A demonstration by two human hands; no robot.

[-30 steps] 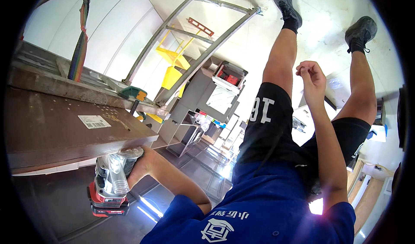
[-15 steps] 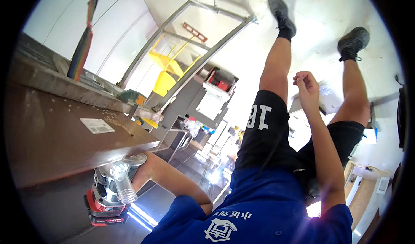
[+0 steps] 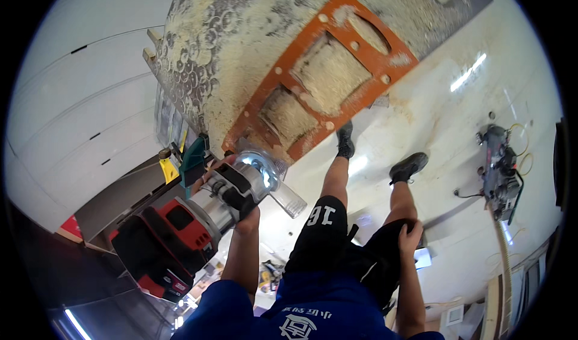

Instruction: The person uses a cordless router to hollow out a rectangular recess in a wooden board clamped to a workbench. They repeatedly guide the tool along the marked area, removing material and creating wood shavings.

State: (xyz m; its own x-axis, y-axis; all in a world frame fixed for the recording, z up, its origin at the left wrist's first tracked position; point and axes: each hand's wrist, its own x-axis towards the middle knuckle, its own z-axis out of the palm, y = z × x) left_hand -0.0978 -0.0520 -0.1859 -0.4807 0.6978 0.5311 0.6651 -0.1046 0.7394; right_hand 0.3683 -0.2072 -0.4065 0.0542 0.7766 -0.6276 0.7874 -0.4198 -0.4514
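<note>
My left hand is closed around the silver body of a red-and-black cordless trim router. The router leans at a slant, its lit base and clear dust spout at the near corner of an orange template. The base overlaps that corner in view; whether it touches, I cannot tell. Large cut-outs and small round holes run through the template, and sawdust covers much of it. My right hand rests on the right thigh of my black shorts, fingers laid over the cloth, holding nothing.
Under the template lies a sawdust-covered work surface with a ring pattern. A green clamp and a yellow one sit by its left edge. A dark machine with a yellow hose stands on the floor at right. White panels line the left.
The view has swung to a dusty surface with the orange template. The router has moved from beneath a brown board's edge to the template's corner. My right hand has lowered to my thigh.
</note>
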